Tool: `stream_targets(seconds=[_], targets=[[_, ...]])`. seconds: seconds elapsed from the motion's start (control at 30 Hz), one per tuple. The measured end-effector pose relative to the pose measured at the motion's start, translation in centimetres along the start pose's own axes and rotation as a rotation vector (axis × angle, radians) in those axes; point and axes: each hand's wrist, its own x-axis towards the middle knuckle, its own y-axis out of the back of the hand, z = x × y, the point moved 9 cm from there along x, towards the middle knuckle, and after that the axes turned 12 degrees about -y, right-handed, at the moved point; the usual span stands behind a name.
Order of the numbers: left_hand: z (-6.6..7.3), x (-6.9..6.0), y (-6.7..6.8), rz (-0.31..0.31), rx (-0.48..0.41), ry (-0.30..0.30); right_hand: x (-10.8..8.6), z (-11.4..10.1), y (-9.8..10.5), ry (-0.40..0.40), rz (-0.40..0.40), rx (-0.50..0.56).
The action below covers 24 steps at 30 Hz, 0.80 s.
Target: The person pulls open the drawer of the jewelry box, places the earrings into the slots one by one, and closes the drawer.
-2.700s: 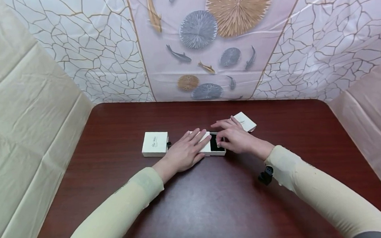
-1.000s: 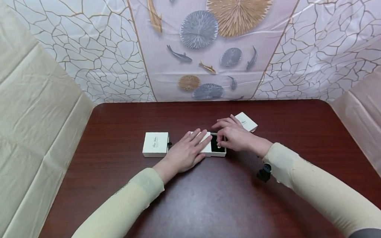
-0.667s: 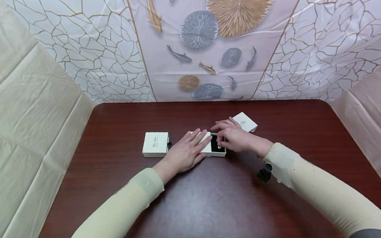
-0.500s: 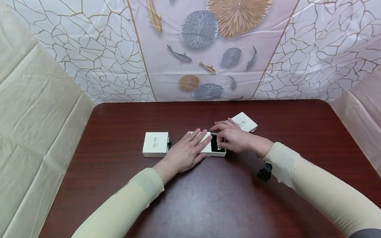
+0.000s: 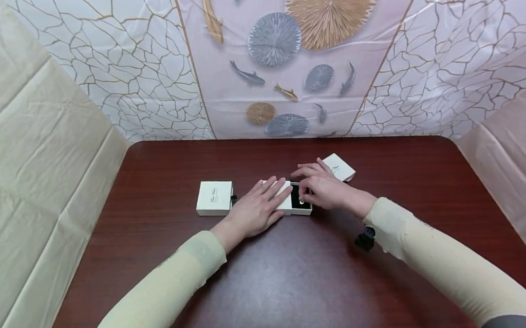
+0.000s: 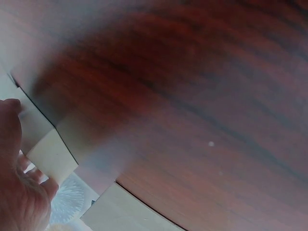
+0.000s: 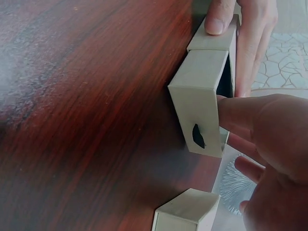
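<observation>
Just below the middle of the head view, the middle box (image 5: 287,204) stands partly open on the table (image 5: 272,281): its drawer (image 5: 301,213) is slid out toward the right of the frame, baring a black lining (image 5: 295,191). That much is done. Near it, the left box (image 5: 213,196) at centre left and the right box (image 5: 340,168) to the upper right look closed, though the person's fingers cover part of the latter. What is left undone, as far as can be judged, is that the drawer is not pushed home and the small shiny piece (image 5: 301,202) is not free of the fingers.

That piece lies low against the black lining, at the tips of the right hand (image 5: 324,189), inside the drawer's walls. The grip there is a pinch: thumb and forefinger bend together and seem to hold the piece between them, but it is too small to name, and the right wrist view hides the fingertips behind the drawer wall. The black tab (image 7: 198,136) shows on the drawer's end face, right of centre there. The left hand (image 5: 256,213) lies across the middle box's sleeve, fingers straight and spread, thumb against its near side.
</observation>
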Motion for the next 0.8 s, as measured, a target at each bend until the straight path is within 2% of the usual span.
stream_targets(seconds=[0.3,0.8], targets=[[-0.03,-0.01,0.05,0.009,0.004,-0.001,-0.32,-0.45,0.46,0.033,0.050,-0.030],[0.02,0.02,-0.08,0.016,0.003,-0.002,-0.33,-0.57,0.34,0.044,0.056,-0.082]])
